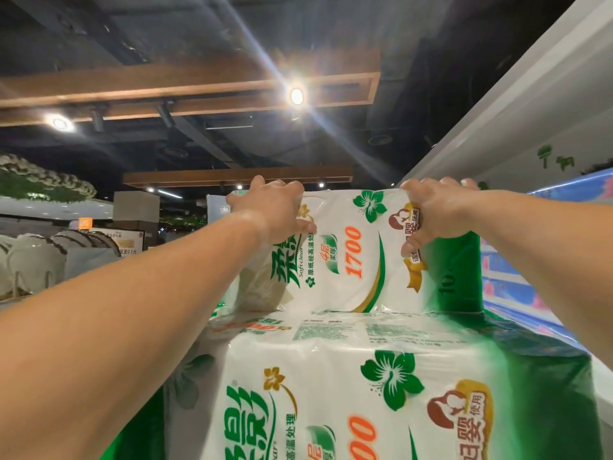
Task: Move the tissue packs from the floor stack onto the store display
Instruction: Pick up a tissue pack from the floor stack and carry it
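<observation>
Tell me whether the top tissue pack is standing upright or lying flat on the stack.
Upright. The top tissue pack stands on edge on the lower pack, printed face toward the camera, with the left hand and right hand gripping its upper corners.

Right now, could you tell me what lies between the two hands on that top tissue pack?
In the head view, only the top tissue pack's printed front, with its orange 1700, spans between the left hand and right hand; both grip its upper corners.

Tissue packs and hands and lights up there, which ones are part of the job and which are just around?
Part of the job:
- top tissue pack, standing on the stack
- lower tissue pack under it
- left hand and right hand, each with a grip on the top pack's upper corners

Just around:
- ceiling lights
- wooden beams
- white shelf edge
</observation>
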A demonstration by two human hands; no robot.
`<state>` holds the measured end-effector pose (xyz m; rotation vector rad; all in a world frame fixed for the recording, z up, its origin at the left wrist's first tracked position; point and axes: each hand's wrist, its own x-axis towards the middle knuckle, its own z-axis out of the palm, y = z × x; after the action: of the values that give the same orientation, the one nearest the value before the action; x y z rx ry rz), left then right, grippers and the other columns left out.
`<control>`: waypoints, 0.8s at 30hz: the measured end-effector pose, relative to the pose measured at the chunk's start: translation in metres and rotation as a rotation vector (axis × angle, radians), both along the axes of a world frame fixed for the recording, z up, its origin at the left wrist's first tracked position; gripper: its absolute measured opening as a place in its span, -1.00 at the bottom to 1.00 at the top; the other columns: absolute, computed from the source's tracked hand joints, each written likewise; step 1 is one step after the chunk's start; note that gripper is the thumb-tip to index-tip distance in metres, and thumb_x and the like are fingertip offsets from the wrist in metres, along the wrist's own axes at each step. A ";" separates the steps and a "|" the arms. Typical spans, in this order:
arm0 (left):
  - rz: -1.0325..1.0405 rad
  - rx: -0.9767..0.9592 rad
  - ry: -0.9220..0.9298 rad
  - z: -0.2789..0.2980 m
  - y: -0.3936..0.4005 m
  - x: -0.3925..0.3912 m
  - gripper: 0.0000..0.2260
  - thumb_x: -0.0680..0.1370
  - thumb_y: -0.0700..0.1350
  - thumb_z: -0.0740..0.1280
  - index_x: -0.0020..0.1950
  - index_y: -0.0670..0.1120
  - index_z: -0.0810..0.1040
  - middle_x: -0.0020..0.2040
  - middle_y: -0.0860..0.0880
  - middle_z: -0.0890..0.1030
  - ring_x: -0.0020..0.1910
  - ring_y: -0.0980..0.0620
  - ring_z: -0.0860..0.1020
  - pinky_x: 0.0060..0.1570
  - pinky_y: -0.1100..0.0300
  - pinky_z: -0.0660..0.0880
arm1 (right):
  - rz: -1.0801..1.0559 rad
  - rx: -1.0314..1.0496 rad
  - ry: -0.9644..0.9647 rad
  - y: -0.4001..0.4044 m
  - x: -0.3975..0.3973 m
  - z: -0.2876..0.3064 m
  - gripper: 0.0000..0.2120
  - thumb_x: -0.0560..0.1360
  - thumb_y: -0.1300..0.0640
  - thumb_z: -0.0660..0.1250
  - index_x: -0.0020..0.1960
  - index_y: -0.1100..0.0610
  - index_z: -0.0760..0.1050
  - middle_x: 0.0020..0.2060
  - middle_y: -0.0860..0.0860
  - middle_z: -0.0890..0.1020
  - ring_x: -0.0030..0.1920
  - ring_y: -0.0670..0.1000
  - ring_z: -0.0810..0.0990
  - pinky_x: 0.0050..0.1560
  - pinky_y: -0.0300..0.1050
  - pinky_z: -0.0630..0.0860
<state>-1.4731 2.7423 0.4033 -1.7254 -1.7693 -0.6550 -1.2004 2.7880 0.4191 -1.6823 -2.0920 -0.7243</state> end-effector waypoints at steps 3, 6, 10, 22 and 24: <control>-0.037 -0.059 0.006 0.003 0.002 -0.014 -0.39 0.50 0.34 0.37 0.46 0.12 0.33 0.44 0.02 0.45 0.47 -0.19 0.23 0.26 -0.37 0.36 | 0.004 0.004 -0.005 0.001 -0.001 -0.002 0.08 0.12 -0.45 0.55 0.45 -0.12 0.12 0.37 0.06 0.44 0.38 0.23 0.35 0.43 0.33 0.15; -0.109 -0.117 0.004 0.009 0.003 -0.032 -0.26 0.53 0.22 0.42 0.62 0.15 0.14 0.57 0.01 0.33 0.53 -0.18 0.22 0.38 -0.32 0.34 | -0.020 0.001 -0.006 0.001 -0.001 -0.003 0.05 0.15 -0.43 0.55 0.45 -0.13 0.12 0.38 0.06 0.43 0.41 0.23 0.32 0.45 0.35 0.11; -0.141 -0.144 0.038 -0.002 -0.007 -0.045 -0.13 0.56 0.12 0.43 0.66 0.14 -0.09 0.67 0.01 -0.04 0.64 -0.12 -0.08 0.55 -0.25 0.08 | -0.086 0.019 -0.017 -0.005 -0.006 -0.008 0.15 0.22 -0.43 0.51 0.58 -0.14 -0.06 0.58 0.06 0.18 0.58 0.25 0.02 0.50 0.40 -0.05; -0.114 -0.097 0.067 -0.034 -0.102 -0.042 -0.07 0.52 0.38 0.29 0.64 0.14 -0.24 0.67 0.02 -0.16 0.63 -0.10 -0.21 0.52 -0.33 -0.05 | 0.045 0.051 -0.067 -0.127 -0.063 -0.062 -0.01 0.46 -0.46 0.23 0.64 -0.04 -0.18 0.64 0.07 -0.08 0.60 0.24 -0.16 0.53 0.38 -0.14; -0.155 -0.106 0.074 -0.037 -0.124 -0.037 -0.05 0.50 0.40 0.30 0.65 0.13 -0.23 0.67 0.01 -0.13 0.63 -0.11 -0.18 0.53 -0.32 -0.04 | 0.035 0.029 -0.054 -0.162 -0.069 -0.072 -0.04 0.48 -0.44 0.22 0.64 -0.05 -0.18 0.64 0.06 -0.10 0.60 0.24 -0.17 0.53 0.38 -0.17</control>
<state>-1.5100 2.6186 0.3667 -1.9478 -1.6586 -0.5624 -1.2690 2.6264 0.3472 -1.6235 -2.1318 -0.7942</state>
